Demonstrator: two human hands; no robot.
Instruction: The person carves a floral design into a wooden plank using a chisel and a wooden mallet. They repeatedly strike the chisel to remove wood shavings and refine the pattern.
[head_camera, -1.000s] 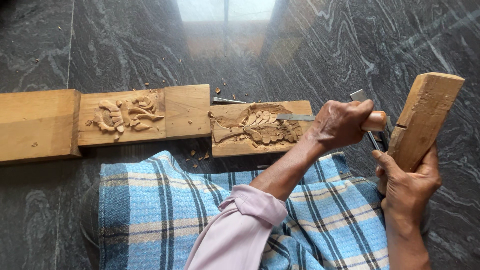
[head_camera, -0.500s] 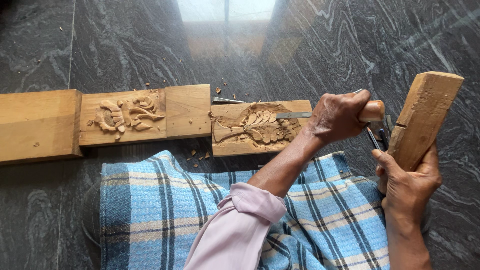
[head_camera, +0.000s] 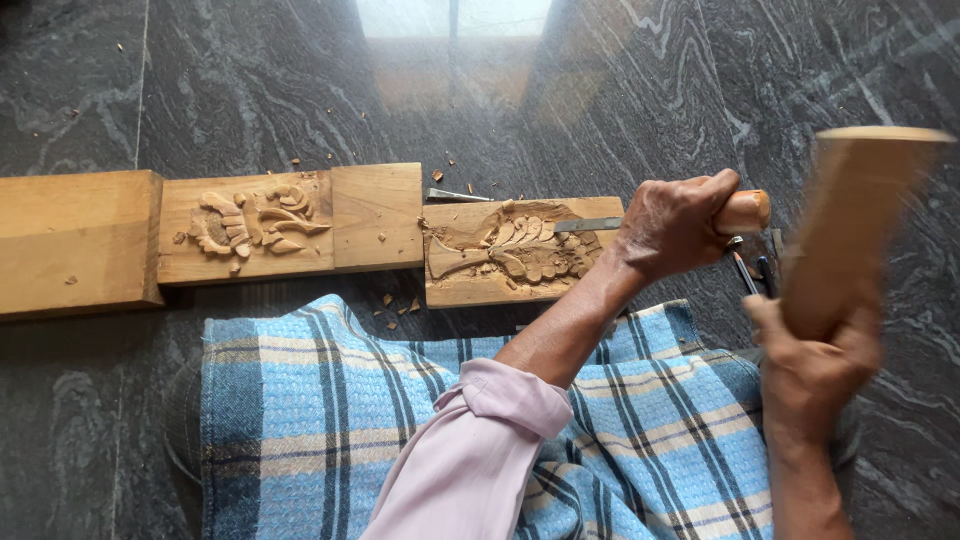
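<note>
— While the left hand is clenched round the wooden handle of a chisel, where does the blade sit?

— Its steel tip lies flat across the small carved block, touching the leaf-like relief near the block's right end. The handle's rounded butt sticks out past the knuckles, pointing right.

— And the right hand?

— It grasps a wooden mallet by its lower end, the block-shaped head raised and tilted, blurred in the picture. The mallet is near the chisel's butt but apart from it.

— What lies about them?

— A longer plank with another carved flower sits just left of the small block, their ends nearly touching, and a plain beam adjoins it further left. Wood chips are scattered along the front edge. A few thin metal tools lie on the dark stone floor between the two hands. A blue checked cloth covers the person's lap, and a pale pink sleeve is rolled up on the left arm.
</note>
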